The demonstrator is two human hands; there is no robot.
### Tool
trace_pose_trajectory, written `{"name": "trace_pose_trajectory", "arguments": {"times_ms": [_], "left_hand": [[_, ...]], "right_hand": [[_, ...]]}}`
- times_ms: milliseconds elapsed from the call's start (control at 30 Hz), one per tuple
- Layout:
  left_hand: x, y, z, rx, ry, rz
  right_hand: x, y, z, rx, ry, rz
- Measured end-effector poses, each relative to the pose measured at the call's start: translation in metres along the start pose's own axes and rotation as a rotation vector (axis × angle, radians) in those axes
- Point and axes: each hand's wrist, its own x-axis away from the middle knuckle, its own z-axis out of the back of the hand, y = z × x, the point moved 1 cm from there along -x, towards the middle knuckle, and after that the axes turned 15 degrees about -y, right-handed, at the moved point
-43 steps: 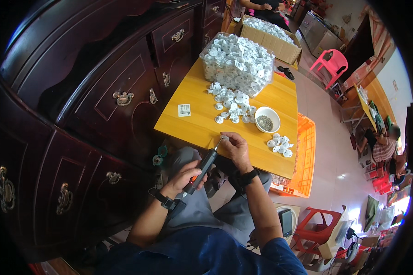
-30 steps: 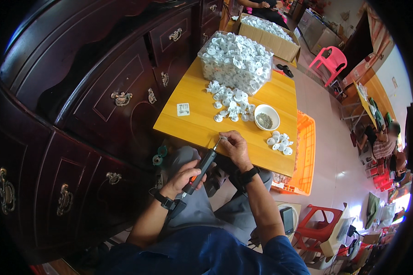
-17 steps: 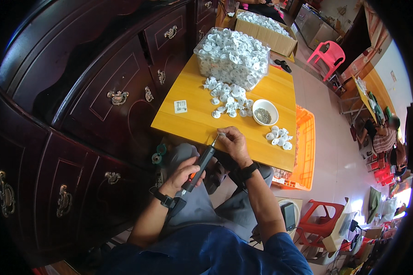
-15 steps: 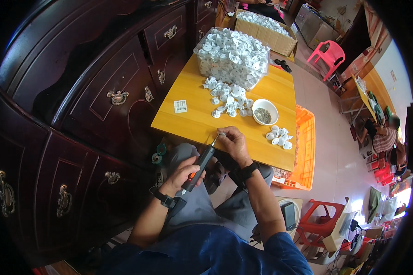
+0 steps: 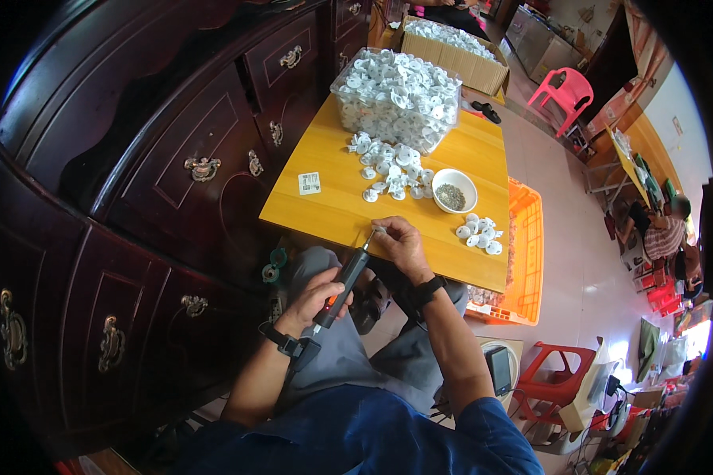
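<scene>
The left hand (image 5: 318,299) is wrapped around the dark body of an electric screwdriver (image 5: 350,277), its fingers closed on the grip. The right hand (image 5: 402,242) has its thumb and fingers pinched on a small white plastic part (image 5: 381,230), which they mostly cover. The screwdriver sits between the two hands, above the person's lap, with its bit at the front edge of the table (image 5: 325,220) as seen from above. Its long axis runs on a slant: the rear end lies low, toward the person and to the left, while the thin bit points away and to the right, up to the pinched part. Whether bit and part touch is too small to tell.

The table's front edge crosses just behind the screwdriver's body and slopes nearer to the person on the right. Open tabletop stretches from the right hand leftward to a square white label (image 5: 310,184), and a narrower strip lies between that hand and a white bowl (image 5: 464,185) holding small metal pieces (image 5: 450,198). Loose white parts (image 5: 396,168) lie left of the bowl; a smaller group (image 5: 480,233) lies near the right edge. A heaped clear plastic bin (image 5: 429,142) takes up the far end. Beyond the right edge, lower down, stands an orange crate (image 5: 532,253); a dark wooden cabinet (image 5: 174,150) walls in the left.
</scene>
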Motion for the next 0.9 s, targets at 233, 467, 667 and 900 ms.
{"name": "trace_pose_trajectory", "arguments": {"times_ms": [233,467,667,900], "left_hand": [[0.0,0.001,-0.001,-0.028,-0.008,-0.006],[-0.002,-0.003,0.005,0.041,-0.031,-0.011],[-0.004,0.001,-0.001,-0.007,0.006,0.006],[-0.005,0.003,-0.004,-0.06,0.029,0.028]], "right_hand": [[0.0,0.017,0.002,-0.027,-0.014,0.02],[0.0,0.006,0.002,0.05,-0.005,-0.037],[0.0,0.002,0.002,-0.052,-0.014,0.006],[-0.002,0.005,0.005,0.0,-0.011,-0.02]]}}
